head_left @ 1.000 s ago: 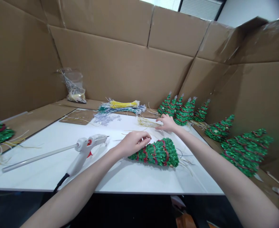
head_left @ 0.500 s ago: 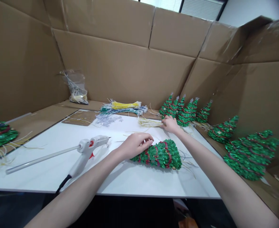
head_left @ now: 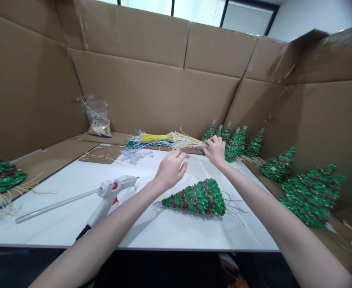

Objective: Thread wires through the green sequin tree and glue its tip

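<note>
My right hand (head_left: 215, 150) grips one end of a bundle of white and yellow wires (head_left: 187, 141) at the back of the white board. The bundle's loose end fans out to the left, against the yellow-tied wires (head_left: 156, 137). My left hand (head_left: 172, 169) hovers over the board with fingers apart, holding nothing. Just below it lies a green tinsel Christmas tree (head_left: 198, 199) on its side, wound with red garland, its tip pointing left and thin wires trailing from its base. A white hot glue gun (head_left: 112, 196) with a long glue stick stands left of my left forearm.
Several small finished trees (head_left: 231, 142) stand at the back right, with larger ones (head_left: 312, 194) along the right side. Another tree (head_left: 0, 174) is at the far left. A plastic bag (head_left: 97, 118) leans in the back left corner. Cardboard walls (head_left: 146, 84) surround the board.
My right hand has lifted the white and yellow wires and brought them back toward the other bundles. My left hand has come up off the lying tree. The view has tilted slightly.
</note>
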Motion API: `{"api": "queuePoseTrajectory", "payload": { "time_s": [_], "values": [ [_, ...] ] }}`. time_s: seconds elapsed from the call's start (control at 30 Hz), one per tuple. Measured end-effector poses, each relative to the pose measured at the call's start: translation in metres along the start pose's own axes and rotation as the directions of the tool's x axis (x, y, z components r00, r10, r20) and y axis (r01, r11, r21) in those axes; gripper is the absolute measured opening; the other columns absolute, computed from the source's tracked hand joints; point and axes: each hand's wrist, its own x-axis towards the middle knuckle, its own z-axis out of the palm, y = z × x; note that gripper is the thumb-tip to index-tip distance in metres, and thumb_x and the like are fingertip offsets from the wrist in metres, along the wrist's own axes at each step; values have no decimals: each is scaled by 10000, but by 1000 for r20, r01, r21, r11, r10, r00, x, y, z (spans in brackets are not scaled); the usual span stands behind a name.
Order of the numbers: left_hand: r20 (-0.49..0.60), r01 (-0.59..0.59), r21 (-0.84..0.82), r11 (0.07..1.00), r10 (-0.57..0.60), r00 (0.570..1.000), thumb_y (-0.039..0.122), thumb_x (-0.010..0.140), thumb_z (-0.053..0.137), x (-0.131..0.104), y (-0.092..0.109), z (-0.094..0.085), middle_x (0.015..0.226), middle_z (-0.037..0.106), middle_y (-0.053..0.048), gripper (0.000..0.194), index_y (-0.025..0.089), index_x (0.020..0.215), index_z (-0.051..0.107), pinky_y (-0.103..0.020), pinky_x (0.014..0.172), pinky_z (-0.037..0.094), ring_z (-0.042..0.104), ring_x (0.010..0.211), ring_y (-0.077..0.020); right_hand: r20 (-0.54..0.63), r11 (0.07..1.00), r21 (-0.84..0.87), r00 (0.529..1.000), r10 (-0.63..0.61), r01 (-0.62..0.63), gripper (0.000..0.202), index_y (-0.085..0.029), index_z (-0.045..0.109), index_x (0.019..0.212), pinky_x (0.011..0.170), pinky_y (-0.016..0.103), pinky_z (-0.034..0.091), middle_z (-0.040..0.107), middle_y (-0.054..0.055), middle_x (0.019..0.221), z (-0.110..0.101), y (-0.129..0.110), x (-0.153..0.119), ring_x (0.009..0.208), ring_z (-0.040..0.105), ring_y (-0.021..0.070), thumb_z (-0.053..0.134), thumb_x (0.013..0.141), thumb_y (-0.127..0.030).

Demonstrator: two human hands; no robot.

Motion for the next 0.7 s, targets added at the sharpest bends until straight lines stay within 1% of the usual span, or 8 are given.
{"api": "queuePoseTrajectory", "payload": {
  "time_s": [0.1,0.17,0.23,0.33,0.37,0.43,0.6,0.7],
  "values": [
    [-45,-34,269,963,48,998,158,884,502,41,7,2,1374,492,-143,467,154,1349,457,-435,1064,330,414,1272,-294,-34,996,83,999,-38,41,230,-208,699,985,808,398,313,586,118,1033,-12,-15,3,1023,461,304,556,897,-365],
    [46,-54,386,921,39,998,130,865,522,70,8,6,1450,417,-175,595,120,1432,343,-473,1125,231,320,1361,-309,-49,990,118,996,-71,76,217,-211,705,965,796,391,309,589,106,1006,-19,-24,6,1002,463,293,565,892,-361],
    [121,-69,414,908,20,992,130,852,554,95,5,10,1393,488,-178,576,118,1403,387,-503,1148,176,357,1349,-311,-49,984,138,993,-107,113,204,-213,710,953,800,390,305,590,104,998,-26,-30,8,998,458,291,574,887,-351],
    [295,-98,435,895,-39,955,283,859,629,120,-7,12,1109,667,-126,329,141,1156,609,-504,1086,319,579,1118,-291,-53,973,166,987,-151,158,204,-222,715,952,833,401,301,588,103,991,-33,-33,11,1001,453,292,576,891,-358],
    [350,-110,437,893,-56,935,324,872,627,126,-11,10,1066,675,-111,285,146,1095,639,-479,1028,401,611,1062,-276,-58,970,179,985,-160,168,206,-227,717,950,842,403,300,586,101,989,-34,-32,11,1003,454,291,579,890,-368],
    [420,-119,450,885,-92,903,353,912,597,133,-18,4,1126,645,-99,297,153,1130,621,-436,918,507,627,1024,-239,-77,963,207,984,-162,175,210,-236,714,964,852,404,303,580,98,1000,-36,-30,12,1012,458,291,588,887,-386],
    [446,-97,496,863,-157,881,327,937,574,146,-33,-15,1218,595,-100,336,152,1224,563,-425,875,544,617,1042,-219,-193,967,248,981,-17,65,284,-220,646,1085,863,406,321,563,122,1071,-36,-24,20,1050,458,316,581,887,-412],
    [461,-85,505,859,-185,868,327,937,575,152,-45,-19,1221,594,-100,338,152,1226,562,-425,875,543,616,1043,-220,-181,974,224,984,-2,43,265,-204,620,1032,859,401,317,566,125,1046,-32,-21,30,1038,460,321,549,904,-425]
  ]
}}
